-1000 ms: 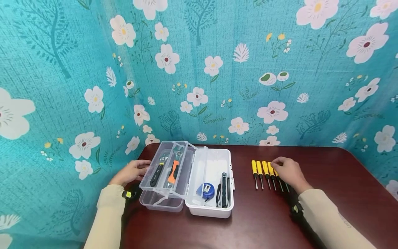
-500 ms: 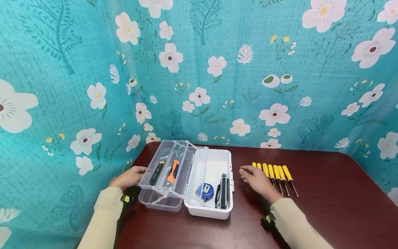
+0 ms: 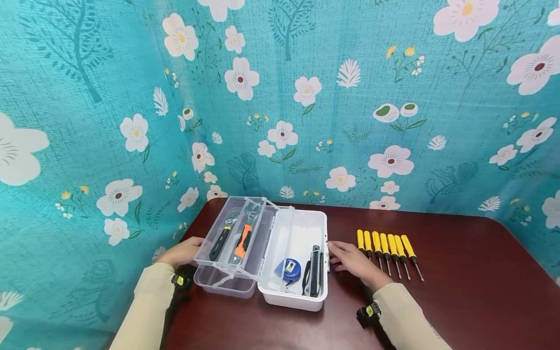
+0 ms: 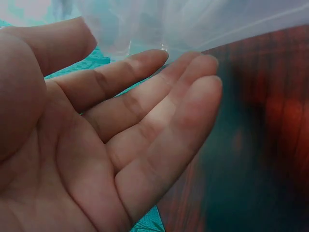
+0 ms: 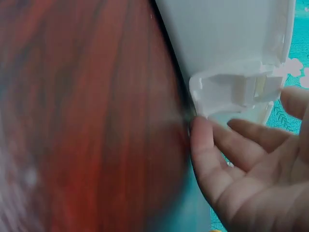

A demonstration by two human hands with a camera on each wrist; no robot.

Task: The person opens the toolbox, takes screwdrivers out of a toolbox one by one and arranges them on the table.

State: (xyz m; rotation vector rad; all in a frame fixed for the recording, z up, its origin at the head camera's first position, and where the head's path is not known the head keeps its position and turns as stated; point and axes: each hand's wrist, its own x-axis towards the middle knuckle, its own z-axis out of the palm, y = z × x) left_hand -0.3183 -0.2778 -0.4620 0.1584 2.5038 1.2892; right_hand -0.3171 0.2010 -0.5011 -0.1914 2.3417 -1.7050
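An opened toolbox stands on the table, its white base (image 3: 292,303) at right and its clear lid (image 3: 225,288) folded out to the left. My left hand (image 3: 181,252) is beside the lid; in the left wrist view its fingers (image 4: 154,145) are extended near the clear plastic, and contact cannot be told. At the base's right wall, my right hand (image 3: 353,261) touches the side with its fingertips, just by the white latch (image 5: 219,92). Within the base lie a blue tape measure (image 3: 290,270) and a utility knife (image 3: 314,272), next to another dark-handled tool.
A clear tray above the lid holds a black-handled adjustable wrench (image 3: 220,244) and an orange-handled wrench (image 3: 243,243). Right of my right hand, several yellow-handled screwdrivers (image 3: 393,247) lie in a row on the dark red table (image 3: 472,272). A flowered teal cloth (image 3: 332,121) hangs behind.
My right hand has moved left from the screwdrivers to the toolbox's right side. My left hand has stayed beside the lid, shifting slightly. The tools have not moved.
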